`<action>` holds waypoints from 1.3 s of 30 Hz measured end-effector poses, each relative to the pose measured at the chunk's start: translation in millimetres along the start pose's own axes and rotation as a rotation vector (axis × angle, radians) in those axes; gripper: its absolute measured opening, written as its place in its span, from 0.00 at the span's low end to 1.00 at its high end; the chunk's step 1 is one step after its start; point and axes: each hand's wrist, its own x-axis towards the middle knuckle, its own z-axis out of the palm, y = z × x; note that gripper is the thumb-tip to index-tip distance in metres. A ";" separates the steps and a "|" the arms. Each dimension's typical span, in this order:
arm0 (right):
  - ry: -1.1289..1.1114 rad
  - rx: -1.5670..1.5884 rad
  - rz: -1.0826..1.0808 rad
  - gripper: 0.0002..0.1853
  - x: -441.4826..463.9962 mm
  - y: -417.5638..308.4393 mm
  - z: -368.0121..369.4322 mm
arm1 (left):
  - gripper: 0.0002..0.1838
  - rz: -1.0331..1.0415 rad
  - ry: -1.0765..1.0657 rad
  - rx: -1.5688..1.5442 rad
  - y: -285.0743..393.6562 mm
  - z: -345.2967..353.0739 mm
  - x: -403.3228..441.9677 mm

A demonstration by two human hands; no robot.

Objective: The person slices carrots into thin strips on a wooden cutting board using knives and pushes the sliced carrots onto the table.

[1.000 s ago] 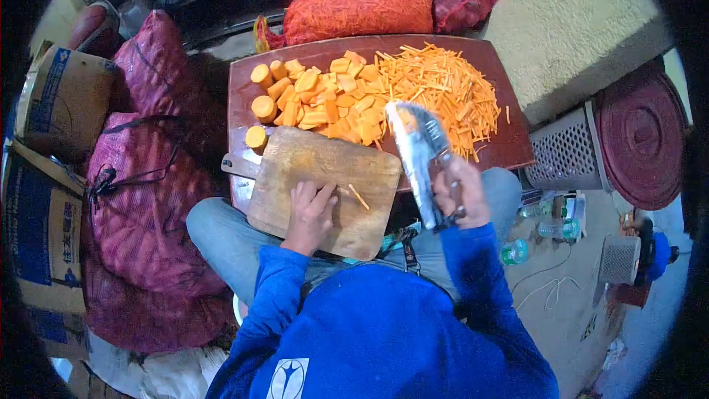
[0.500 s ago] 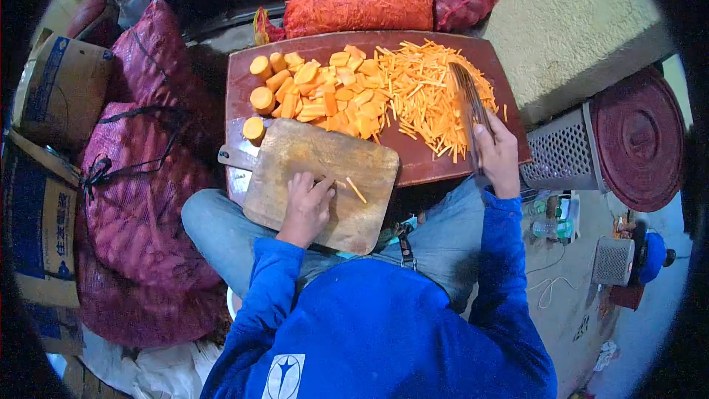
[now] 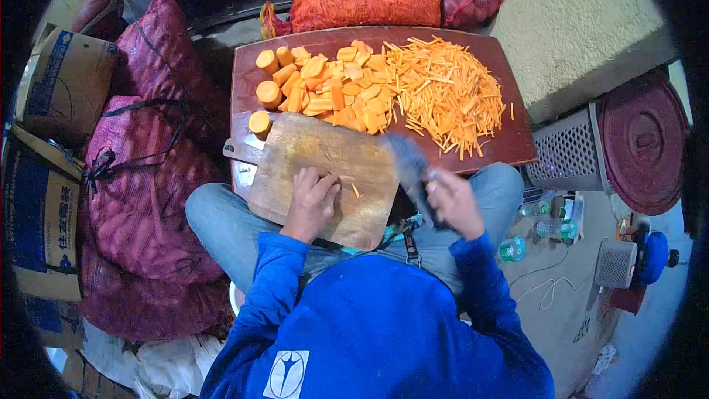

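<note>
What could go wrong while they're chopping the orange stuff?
The blade in the right hand might nick the left hand on the cutting board. The board sticks out past the edge of the table, over the person's legs, so it could tip.

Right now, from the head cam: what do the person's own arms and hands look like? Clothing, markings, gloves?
Long, plain blue sleeves, loosely creased, reach the wrists. Left hand and right hand are bare, no gloves visible; the right is blurred. No markings seen on the sleeves; the matching blue top has a white square emblem.
</note>
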 end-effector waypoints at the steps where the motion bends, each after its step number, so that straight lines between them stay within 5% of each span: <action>1: 0.129 0.020 -0.183 0.11 12.7 2.0 -5.0 | 0.11 0.001 0.004 0.001 0.3 0.4 -0.3; 2: 0.253 -0.123 -0.356 0.11 32.9 23.2 -22.4 | 0.11 0.000 0.009 -0.004 0.2 1.0 -0.9; 4: 0.253 0.111 -0.192 0.11 29.6 -12.3 -37.3 | 0.11 0.002 0.018 -0.002 0.4 0.6 1.3; 13: 0.095 0.143 -0.155 0.19 19.3 -2.5 -3.4 | 0.16 0.103 0.075 0.139 -8.5 -0.3 91.6; 18: 0.018 0.193 -0.136 0.21 7.6 -5.2 10.3 | 0.28 -0.024 -0.108 0.484 -36.0 22.8 151.3; 22: 0.020 0.193 -0.154 0.22 -0.1 -7.8 13.5 | 0.24 0.054 -0.006 0.423 -52.6 39.5 158.3; 26: 0.027 0.180 -0.153 0.22 -7.9 -13.5 15.1 | 0.24 0.041 0.056 0.287 -28.1 13.8 125.1; 28: -0.004 0.152 -0.132 0.22 -12.3 -16.8 17.6 | 0.21 0.228 0.109 0.191 -17.2 -4.2 90.3; 39: -0.373 -0.188 -0.172 0.22 -36.7 -20.3 34.6 | 0.14 -0.028 0.023 0.191 -13.2 -35.4 -14.2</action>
